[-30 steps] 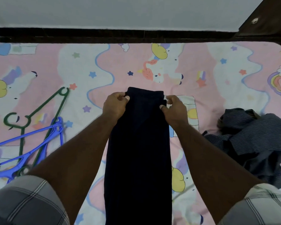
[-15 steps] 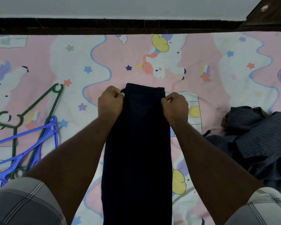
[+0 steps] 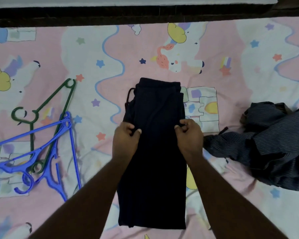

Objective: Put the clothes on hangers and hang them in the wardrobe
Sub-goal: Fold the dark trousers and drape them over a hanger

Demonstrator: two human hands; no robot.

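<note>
One pair of dark trousers [image 3: 154, 152] lies folded lengthwise mid-bed, its long axis running from the near edge toward the far edge, waistband (drawstring visible) farthest from the person. Both hands flank it at equal reach: the left hand [image 3: 125, 141] pinches the left side of the fabric, the right hand [image 3: 190, 137] the right side, fingers curled. Three hangers lie overlapping toward the bed's [image 3: 97, 49] left edge: one green hanger [image 3: 48, 107], two blue hangers [image 3: 47, 152]. One striped garment [image 3: 274, 144] lies crumpled toward the right edge, nearer the right hand.
</note>
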